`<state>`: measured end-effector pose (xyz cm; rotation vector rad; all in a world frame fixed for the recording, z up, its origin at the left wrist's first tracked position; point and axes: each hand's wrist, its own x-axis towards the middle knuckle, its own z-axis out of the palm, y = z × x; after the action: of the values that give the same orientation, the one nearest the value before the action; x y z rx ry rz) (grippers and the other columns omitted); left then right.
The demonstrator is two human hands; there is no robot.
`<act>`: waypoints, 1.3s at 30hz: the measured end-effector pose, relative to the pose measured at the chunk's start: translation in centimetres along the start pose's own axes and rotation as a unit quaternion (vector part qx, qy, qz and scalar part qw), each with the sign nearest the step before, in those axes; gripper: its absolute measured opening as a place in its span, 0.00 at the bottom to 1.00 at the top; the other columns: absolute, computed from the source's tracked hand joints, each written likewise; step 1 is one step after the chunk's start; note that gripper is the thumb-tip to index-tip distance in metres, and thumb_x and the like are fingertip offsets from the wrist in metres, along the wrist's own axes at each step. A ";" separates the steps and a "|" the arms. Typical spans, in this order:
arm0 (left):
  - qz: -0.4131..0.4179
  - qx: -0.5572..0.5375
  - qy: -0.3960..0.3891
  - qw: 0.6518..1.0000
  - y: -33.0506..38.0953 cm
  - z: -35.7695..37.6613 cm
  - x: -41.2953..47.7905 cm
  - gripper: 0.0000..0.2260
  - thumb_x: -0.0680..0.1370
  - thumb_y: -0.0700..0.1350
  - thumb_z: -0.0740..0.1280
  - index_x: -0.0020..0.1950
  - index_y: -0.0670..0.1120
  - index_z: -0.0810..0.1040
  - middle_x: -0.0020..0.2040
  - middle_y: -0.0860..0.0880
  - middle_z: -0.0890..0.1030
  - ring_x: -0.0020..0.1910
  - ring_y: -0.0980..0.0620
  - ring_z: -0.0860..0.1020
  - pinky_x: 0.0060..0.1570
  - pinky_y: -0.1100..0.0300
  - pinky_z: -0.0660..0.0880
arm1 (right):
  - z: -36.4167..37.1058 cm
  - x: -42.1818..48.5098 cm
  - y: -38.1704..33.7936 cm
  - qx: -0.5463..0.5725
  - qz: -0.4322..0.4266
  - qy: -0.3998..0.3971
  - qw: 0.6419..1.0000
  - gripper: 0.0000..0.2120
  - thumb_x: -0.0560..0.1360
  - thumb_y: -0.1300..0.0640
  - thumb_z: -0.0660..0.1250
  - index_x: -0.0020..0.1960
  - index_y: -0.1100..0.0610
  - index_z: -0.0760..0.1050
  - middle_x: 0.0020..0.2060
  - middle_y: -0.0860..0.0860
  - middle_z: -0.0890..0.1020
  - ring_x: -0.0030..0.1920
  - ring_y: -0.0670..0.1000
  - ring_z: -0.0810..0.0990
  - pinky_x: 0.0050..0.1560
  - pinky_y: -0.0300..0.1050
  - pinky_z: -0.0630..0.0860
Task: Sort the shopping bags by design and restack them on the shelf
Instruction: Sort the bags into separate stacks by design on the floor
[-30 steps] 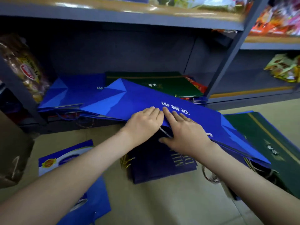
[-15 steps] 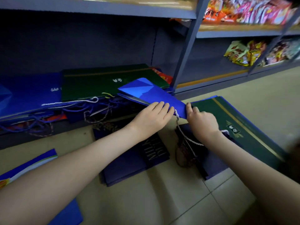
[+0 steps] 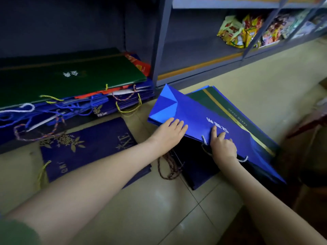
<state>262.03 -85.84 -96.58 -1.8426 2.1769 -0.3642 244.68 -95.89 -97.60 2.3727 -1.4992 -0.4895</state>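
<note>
Head view. Tiled floor (image 3: 159, 209) in front of a dark shelf (image 3: 161, 50), snack packets (image 3: 237, 32) in the bay to the right.

Blue bag (image 3: 198, 119) lay flat on the floor right of the shelf upright, on top of a green gold-striped bag (image 3: 237, 110), its near edge over a dark navy bag (image 3: 194, 167).

Left grip (image 3: 169, 133): fingers straight, pressed flat on the blue bag's near-left corner, holding nothing.

Right grip (image 3: 223, 145): index finger stretched out on the bag face, other fingers curled at the mouth edge by the white cord handle (image 3: 204, 140). Read as pinching that edge; thumb hidden.

Key relation: bag sat directly under and beyond both grips. Long axis ran diagonally from the far-left end by the upright to the near-right end. Mouth and handles pointed back at the person, base edge pointed away to the right.

Shelf stack (image 3: 70, 80), green bag on top, lay to the left and further back, left grip nearer it. Judgement: bag was being sorted onto the floor pile; shelving it would need a swing left past the upright, mouth edge trailing.

Navy gold-print bag (image 3: 92, 147) lay on the floor left of the left forearm, apart from the blue one.
</note>
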 end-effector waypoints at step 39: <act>-0.240 -0.360 -0.210 0.877 7.4 15.9 2.2 0.36 0.79 0.62 0.52 0.75 0.52 0.31 0.76 0.42 0.35 0.75 0.40 0.38 0.72 0.45 0.40 | 14.0 0.7 -6.8 0.199 -0.263 -0.121 0.936 0.42 0.72 0.31 0.55 0.70 0.39 0.26 0.75 0.45 0.35 0.73 0.51 0.31 0.70 0.67 0.40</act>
<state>260.57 -87.09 -114.10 -2.5247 1.6263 0.8121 244.39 -94.57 -113.14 3.1566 -1.1108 -0.6682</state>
